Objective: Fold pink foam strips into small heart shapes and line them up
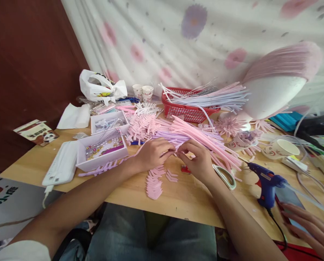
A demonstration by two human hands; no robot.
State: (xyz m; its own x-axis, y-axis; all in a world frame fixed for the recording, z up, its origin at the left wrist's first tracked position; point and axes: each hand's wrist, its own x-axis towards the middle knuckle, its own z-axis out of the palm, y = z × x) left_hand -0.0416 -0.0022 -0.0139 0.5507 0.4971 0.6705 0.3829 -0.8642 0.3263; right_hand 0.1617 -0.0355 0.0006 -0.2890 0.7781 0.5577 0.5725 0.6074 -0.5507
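Observation:
My left hand and my right hand meet over the middle of the table, thumbs and fingers closed in a pinch. Between the fingertips a small pale pink bit shows, apparently a short pipe cleaner piece, mostly hidden. Just below lie a row of bent pink pipe cleaner pieces and a few loose bent pieces. A small red object sits beside my right hand, partly covered by it. Scissors lie to the right, under my right wrist. Behind both hands spread long pink pipe cleaners.
A blue glue gun stands at right, near another person's hand. White boxes of beads and a power strip are at left. Behind are a red basket, paper cups and a white head form.

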